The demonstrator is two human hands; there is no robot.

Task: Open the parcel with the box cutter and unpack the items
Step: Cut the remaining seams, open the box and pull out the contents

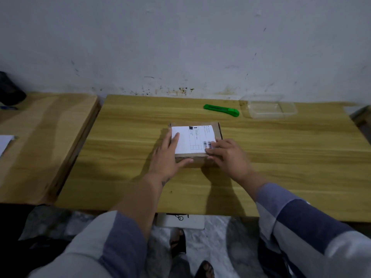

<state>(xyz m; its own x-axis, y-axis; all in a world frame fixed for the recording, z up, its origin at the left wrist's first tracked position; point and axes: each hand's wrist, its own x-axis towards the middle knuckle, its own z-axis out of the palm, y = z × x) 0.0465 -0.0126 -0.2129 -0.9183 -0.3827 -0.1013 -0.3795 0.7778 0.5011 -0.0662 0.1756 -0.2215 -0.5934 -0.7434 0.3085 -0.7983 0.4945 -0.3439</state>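
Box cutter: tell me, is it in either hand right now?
No, the green box cutter lies on the table beyond the parcel, which both hands touch.

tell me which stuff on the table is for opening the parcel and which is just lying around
For the job:
- cardboard parcel, both hands resting on it
- green box cutter, lying untouched behind the parcel

Just lying about:
- clear plastic container by the wall
- white paper on the left table
- dark object at far left
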